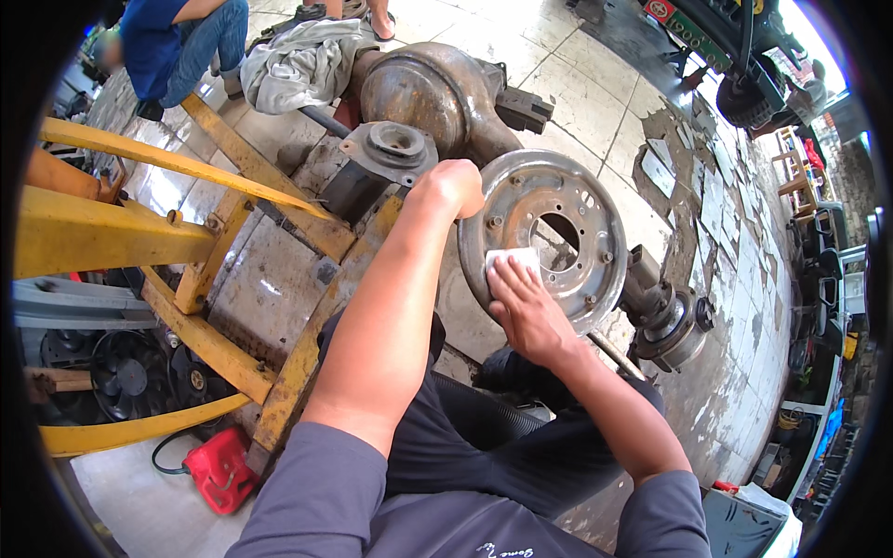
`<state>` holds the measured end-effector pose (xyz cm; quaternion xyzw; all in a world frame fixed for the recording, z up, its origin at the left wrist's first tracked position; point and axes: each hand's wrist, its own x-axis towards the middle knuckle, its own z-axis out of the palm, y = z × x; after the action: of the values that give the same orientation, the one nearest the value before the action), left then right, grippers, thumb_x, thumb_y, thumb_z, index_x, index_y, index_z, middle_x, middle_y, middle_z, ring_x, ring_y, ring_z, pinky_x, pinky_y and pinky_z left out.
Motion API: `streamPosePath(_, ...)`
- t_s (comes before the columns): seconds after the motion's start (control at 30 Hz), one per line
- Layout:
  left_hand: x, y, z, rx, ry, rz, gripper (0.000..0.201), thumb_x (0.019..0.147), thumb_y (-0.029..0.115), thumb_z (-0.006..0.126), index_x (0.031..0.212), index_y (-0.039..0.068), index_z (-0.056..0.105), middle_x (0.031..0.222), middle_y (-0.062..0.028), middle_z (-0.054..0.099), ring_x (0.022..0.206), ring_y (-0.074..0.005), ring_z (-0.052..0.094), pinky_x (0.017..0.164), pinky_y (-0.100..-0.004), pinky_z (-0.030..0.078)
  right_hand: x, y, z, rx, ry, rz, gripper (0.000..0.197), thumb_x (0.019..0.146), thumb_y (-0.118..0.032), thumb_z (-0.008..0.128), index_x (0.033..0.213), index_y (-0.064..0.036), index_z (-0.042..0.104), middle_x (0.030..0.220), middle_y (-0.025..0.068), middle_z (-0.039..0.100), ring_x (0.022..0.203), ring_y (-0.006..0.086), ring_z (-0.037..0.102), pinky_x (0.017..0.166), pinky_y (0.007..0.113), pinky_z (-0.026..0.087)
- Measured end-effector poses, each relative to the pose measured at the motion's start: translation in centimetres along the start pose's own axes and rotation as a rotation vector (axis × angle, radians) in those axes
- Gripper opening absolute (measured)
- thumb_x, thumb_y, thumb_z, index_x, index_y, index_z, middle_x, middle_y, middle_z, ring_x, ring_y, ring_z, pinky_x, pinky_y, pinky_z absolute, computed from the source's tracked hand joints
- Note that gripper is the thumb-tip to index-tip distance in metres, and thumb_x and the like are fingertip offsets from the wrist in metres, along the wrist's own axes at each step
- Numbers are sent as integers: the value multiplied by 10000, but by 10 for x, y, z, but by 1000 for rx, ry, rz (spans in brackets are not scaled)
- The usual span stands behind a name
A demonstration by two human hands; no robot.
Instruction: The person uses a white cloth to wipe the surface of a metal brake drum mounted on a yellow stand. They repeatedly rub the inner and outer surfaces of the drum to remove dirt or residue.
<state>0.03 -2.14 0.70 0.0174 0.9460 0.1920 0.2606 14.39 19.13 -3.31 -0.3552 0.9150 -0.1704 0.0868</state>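
A round metal hub plate [544, 237], tilted on its rusty axle [437, 93] straight ahead, is gripped at its upper left rim by the left hand [451, 186], while a white pad [512, 260] is pressed flat against its face by the right hand [526, 312].

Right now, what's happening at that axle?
A person's right hand presses a small white pad flat against the face of a round metal hub plate on a rusty axle. The left hand grips the plate's upper left rim. Another person sits beyond a yellow frame.
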Motion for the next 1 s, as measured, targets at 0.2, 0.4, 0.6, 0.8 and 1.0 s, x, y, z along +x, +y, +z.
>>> streamPosePath(0.2, -1, 4, -1, 21, 10, 20, 310, 905, 179, 562, 1082, -8, 734, 1177, -235, 677, 1139, -372, 645, 985, -436, 515, 20, 3, 5, -37, 105, 53, 502, 1032, -256, 493, 1444, 28, 456, 1544, 240, 397, 1465, 402, 331, 1202, 505, 277)
streamPosePath(0.4, -5, 0, -4, 8, 2, 40, 315, 903, 186, 565, 1081, -14, 732, 1171, -244, 677, 1135, -370, 648, 983, -437, 515, -1, 0, 0, -28, 11, 0, 512, 1028, -263, 501, 1450, 24, 454, 1542, 228, 408, 1465, 401, 334, 1199, 503, 283)
streamPosePath(0.6, -1, 3, 0, 12, 5, 21, 302, 896, 171, 571, 1075, -8, 736, 1170, -244, 678, 1134, -365, 649, 984, -436, 515, 26, 7, -4, -63, 89, -2, 506, 1025, -259, 506, 1441, 26, 466, 1532, 229, 424, 1465, 392, 341, 1195, 497, 295)
streamPosePath(0.8, -3, 2, -3, -9, -6, -15, 301, 892, 164, 579, 1081, -11, 733, 1182, -241, 676, 1139, -363, 649, 982, -437, 517, 7, 5, -7, -61, -6, -46, 507, 1023, -250, 507, 1447, 24, 458, 1540, 230, 412, 1463, 395, 342, 1195, 500, 296)
streamPosePath(1.0, -2, 5, -2, 20, -27, -1, 300, 888, 157, 583, 1087, -13, 731, 1193, -243, 671, 1148, -362, 645, 979, -435, 520, 16, 1, 3, -75, 57, 50, 494, 1019, -230, 515, 1445, 17, 468, 1535, 231, 418, 1459, 387, 352, 1195, 495, 297)
